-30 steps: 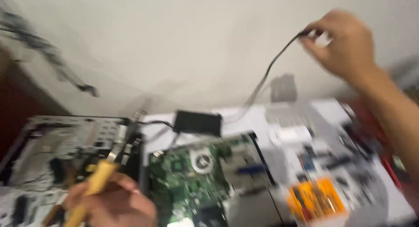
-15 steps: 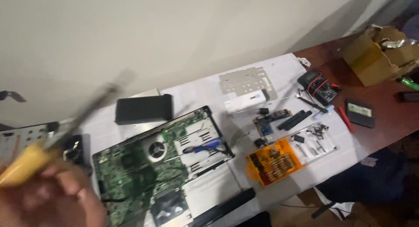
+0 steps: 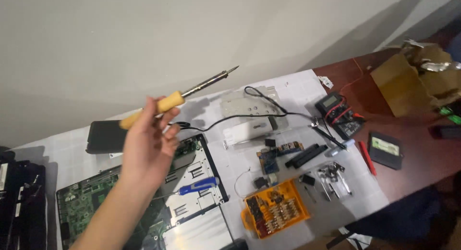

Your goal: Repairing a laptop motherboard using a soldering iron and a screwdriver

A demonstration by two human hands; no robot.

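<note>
Now 1 of the hands, the left (image 3: pixel 146 144), is gripping a soldering iron (image 3: pixel 178 97), tip pointing to 2 o'clock above the laptop (image 3: pixel 144 197); the right is out of view.

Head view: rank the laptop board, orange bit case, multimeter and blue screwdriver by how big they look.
1. Laptop board, partly behind the arm.
2. Orange bit case.
3. Multimeter, though it lies farther from the camera, so its real size against the case is unsure.
4. Blue screwdriver.

Bare, sleeveless forearm (image 3: pixel 113 209), unadorned grip (image 3: pixel 146 144)
</note>
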